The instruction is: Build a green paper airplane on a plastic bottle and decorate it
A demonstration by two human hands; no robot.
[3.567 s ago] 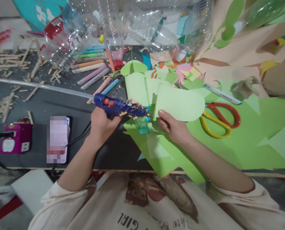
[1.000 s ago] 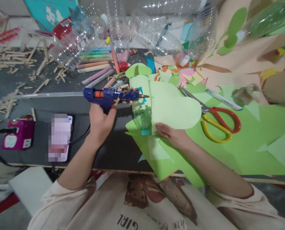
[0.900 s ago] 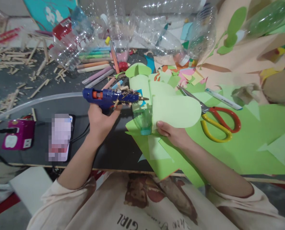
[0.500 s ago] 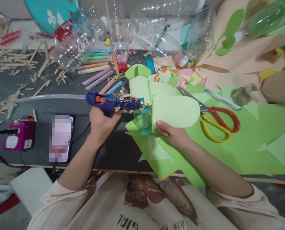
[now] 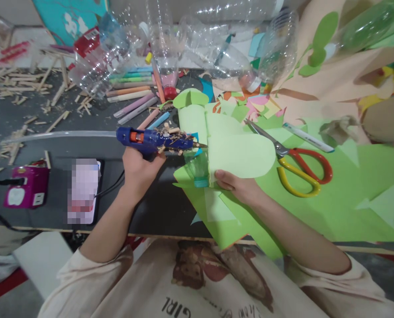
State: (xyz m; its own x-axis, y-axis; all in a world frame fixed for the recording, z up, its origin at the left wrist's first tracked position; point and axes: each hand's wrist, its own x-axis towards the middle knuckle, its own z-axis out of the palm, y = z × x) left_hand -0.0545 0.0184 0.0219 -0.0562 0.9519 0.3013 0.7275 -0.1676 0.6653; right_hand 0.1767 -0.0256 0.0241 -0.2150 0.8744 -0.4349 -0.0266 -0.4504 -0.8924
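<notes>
Glue gun (image 5: pixel 153 139), blue, is held level in the left hand (image 5: pixel 140 165), with the fingers closed firmly round the handle from below. Its body is crusted with wood chips. A clear glue stick (image 5: pixel 61 134) trails from its back end leftward over the dark table (image 5: pixel 34 150). The nozzle points right, to the left edge of the pale green paper (image 5: pixel 240 152). I cannot tell whether the tip touches the paper.

The right hand (image 5: pixel 240 187) pinches the lower edge of that paper, thumb on top and the other fingers hidden beneath. A small bottle (image 5: pixel 197 165) with a teal cap sits against the paper's left edge, directly under the nozzle and between the two hands.

Clearances:
- **Near side:** both forearms cross the table's front edge.
- **Left:** a strip of bare table lies open behind the gun. A phone (image 5: pixel 82 190) and a magenta box (image 5: pixel 24 187) sit close to the front edge, and a cable runs past the left wrist toward them.
- **Right:** scissors (image 5: pixel 299 170) lie on the green sheet (image 5: pixel 332 207), just beside the paper's rounded end, with a pen (image 5: pixel 308 137) beyond them.
- **Far side:** this is crowded, with markers (image 5: pixel 130 90) lying just behind the gun and clear bottles (image 5: pixel 217 48) heaped past them.
- **Far left:** wooden sticks (image 5: pixel 11 84) are scattered well apart from the hands.
</notes>
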